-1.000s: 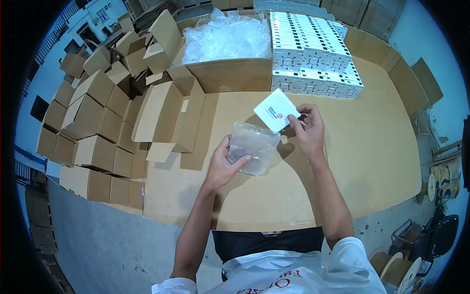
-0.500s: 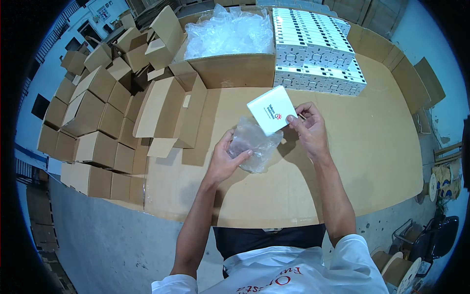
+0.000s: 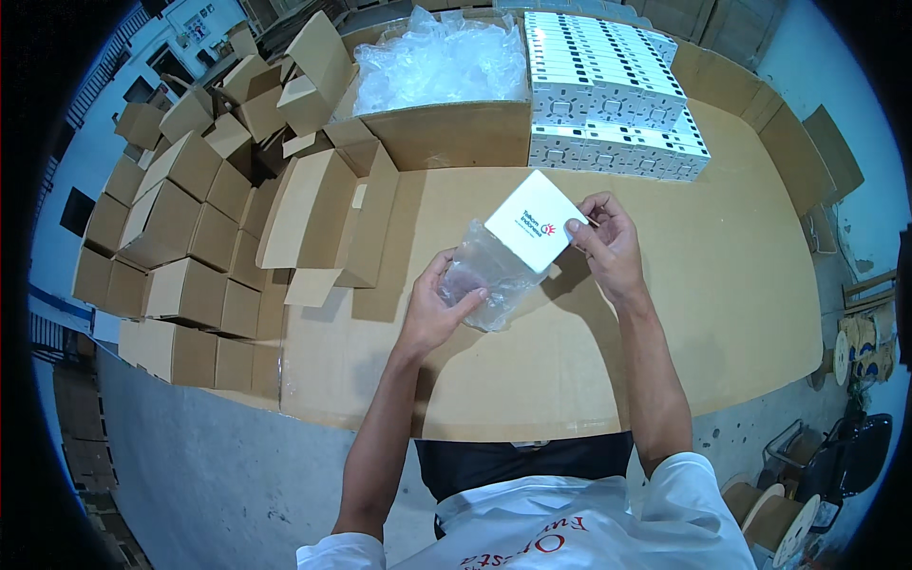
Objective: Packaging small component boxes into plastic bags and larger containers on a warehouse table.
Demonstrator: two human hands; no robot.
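A: Starting nearest the body, what are the hands doing?

B: The left hand (image 3: pixel 439 309) is gripping the clear plastic bag (image 3: pixel 489 275), thumb on top and fingers curled under its lower end, holding it just above the cardboard-covered table (image 3: pixel 741 285). The right hand (image 3: pixel 608 249) is pinching the upper right edge of the flat white box (image 3: pixel 534 220) between thumb and fingertips.

A: And where is the box sitting against the bag?

B: Its lower corner is overlapping the bag's upper end, seemingly at the mouth; how far in it is going, I cannot tell through the crinkled plastic.

A: Has anything shifted in the last second?

B: The box is now tilting lower, toward the bag, and the two are overlapping more than a second ago, when the box was only meeting the bag's top edge. So the bagging is looking under way, not finished.

A: Farther out?

B: Folded brown cartons (image 3: pixel 180 256) are piling up at the left. Beyond, a big open carton (image 3: pixel 446 133) is holding more clear bags, and beside it stacked white boxes (image 3: pixel 608 85) are waiting at the far edge.
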